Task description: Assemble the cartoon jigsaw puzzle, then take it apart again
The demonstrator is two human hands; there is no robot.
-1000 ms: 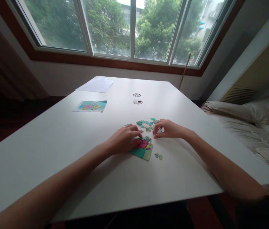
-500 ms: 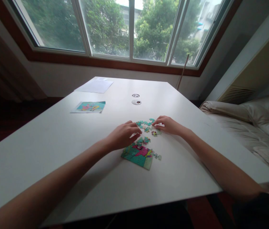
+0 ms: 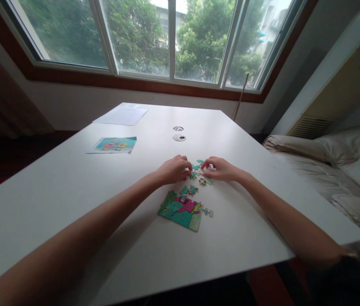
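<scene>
White tbl (image 3: pixel 71 170), puzzle pcs (image 3: pixel 195 167) btwn L/R fingers (image 3: pixel 183 164)

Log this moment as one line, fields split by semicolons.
Left grip: by loose pieces; right grip: by loose pieces; hold: unclear; puzzle: part-built, on table

Left hand (image 3: pixel 175 169) and right hand (image 3: pixel 221 169) are bare. Slender forearms (image 3: pixel 103 217). Dark sleeve (image 3: pixel 347 278) at the lower right.

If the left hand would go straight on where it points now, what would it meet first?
Probably the loose teal puzzle pieces just beyond the left hand, though its height over them is unclear.
</scene>
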